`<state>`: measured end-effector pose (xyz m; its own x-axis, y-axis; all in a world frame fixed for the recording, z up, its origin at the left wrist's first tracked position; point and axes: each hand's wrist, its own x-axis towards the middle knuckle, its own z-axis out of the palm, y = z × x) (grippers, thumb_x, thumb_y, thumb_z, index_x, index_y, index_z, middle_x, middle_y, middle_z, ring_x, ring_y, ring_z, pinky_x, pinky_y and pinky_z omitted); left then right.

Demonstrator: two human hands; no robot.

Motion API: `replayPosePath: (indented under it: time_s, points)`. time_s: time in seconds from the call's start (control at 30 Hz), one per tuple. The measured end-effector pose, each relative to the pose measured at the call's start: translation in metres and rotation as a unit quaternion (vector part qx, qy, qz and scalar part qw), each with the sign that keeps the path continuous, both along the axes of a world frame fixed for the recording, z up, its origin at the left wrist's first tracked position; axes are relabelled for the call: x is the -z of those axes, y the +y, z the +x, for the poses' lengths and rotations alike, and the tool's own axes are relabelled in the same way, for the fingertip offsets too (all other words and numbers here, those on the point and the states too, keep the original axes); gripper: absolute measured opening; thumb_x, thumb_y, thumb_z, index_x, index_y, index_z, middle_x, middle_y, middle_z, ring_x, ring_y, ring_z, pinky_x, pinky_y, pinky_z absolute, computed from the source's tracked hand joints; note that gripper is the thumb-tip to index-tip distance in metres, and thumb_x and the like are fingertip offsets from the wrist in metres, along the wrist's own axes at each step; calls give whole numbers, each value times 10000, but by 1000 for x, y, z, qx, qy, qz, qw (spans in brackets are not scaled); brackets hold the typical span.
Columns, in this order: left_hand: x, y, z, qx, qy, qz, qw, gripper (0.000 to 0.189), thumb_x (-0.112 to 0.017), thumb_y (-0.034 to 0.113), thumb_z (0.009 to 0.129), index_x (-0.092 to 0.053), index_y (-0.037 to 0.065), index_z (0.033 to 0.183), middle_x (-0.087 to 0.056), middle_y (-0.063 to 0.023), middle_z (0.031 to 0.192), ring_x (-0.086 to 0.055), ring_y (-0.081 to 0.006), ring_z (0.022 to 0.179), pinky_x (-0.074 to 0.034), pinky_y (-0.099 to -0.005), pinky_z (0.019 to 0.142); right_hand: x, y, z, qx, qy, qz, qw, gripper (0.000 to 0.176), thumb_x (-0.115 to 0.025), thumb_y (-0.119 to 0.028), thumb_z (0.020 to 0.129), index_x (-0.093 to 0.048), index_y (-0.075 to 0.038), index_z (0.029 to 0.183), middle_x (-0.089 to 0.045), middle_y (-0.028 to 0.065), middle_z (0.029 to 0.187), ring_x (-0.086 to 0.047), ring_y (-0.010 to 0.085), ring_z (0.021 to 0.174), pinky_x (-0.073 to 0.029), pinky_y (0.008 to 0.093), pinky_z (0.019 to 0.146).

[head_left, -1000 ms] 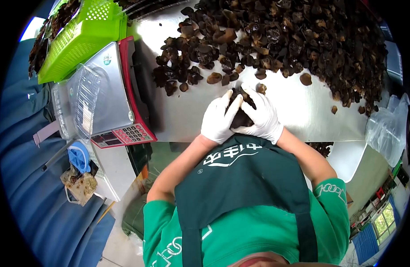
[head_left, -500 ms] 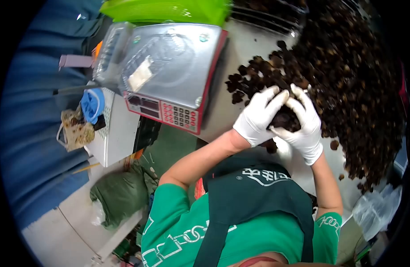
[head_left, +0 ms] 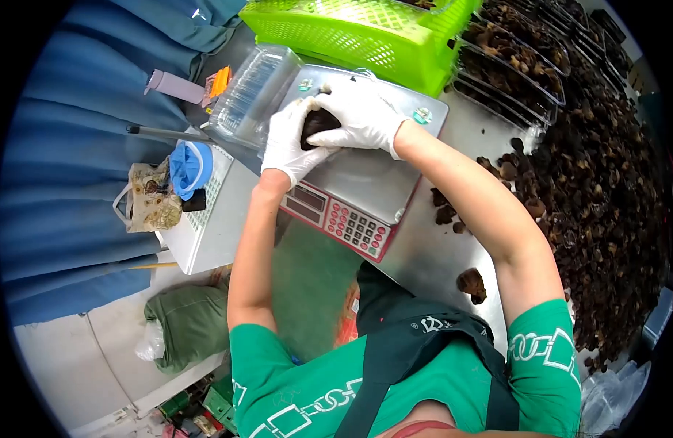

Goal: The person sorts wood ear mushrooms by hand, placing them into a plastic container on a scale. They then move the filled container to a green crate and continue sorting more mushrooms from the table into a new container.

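My left hand [head_left: 287,139] and my right hand [head_left: 362,115], both in white gloves, are cupped around a clump of dark brown mushrooms [head_left: 320,128]. They hold it over the steel plate of a red-edged digital scale [head_left: 365,175]. The fingers curve inward and hide much of the clump. The clear tray and white slip seen on the scale earlier are covered by my hands. A large heap of the same dark mushrooms [head_left: 606,233] spreads over the steel table [head_left: 417,255] at the right.
Nested clear plastic containers [head_left: 256,91] stand left of the scale. Behind it is a bright green basket [head_left: 351,36]. Filled clear trays [head_left: 511,73] are stacked at the back right. One loose mushroom piece [head_left: 471,285] lies near the table's front edge. A blue cap [head_left: 191,169] sits at the left.
Both hands have moved left from the heap to above the scale, carrying the clump between them. The view has shifted, showing more of the green basket and filled trays.
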<state>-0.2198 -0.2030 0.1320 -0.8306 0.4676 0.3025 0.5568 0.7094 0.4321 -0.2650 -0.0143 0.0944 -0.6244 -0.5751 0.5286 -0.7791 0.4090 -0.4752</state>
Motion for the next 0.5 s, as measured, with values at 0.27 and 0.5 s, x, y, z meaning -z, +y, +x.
replayPosePath:
  time_s: [0.27,0.5]
  points:
    - [34,24,36,-66,-16,-48,997,1017,-868,467,744,-388,37,1532,-443,-213,1523,-445,-375,1395,-373,-464,1162,3,68,14,-12,15,62,998,520,-721,-435,885,-641,-105,1279,-594,165,1283,-585,361,1127,-476,444,990]
    - [8,21,55,-84,29,-49,995,1131,-891,537,683,-368,47,1558,-399,-235,1554,-363,-397,1465,-307,-458,1208,-39,125,45,19,-6,1,1000,499,-724,-426,902,-669,-107,1282,-606,189,1347,-544,371,1281,-433,439,1092]
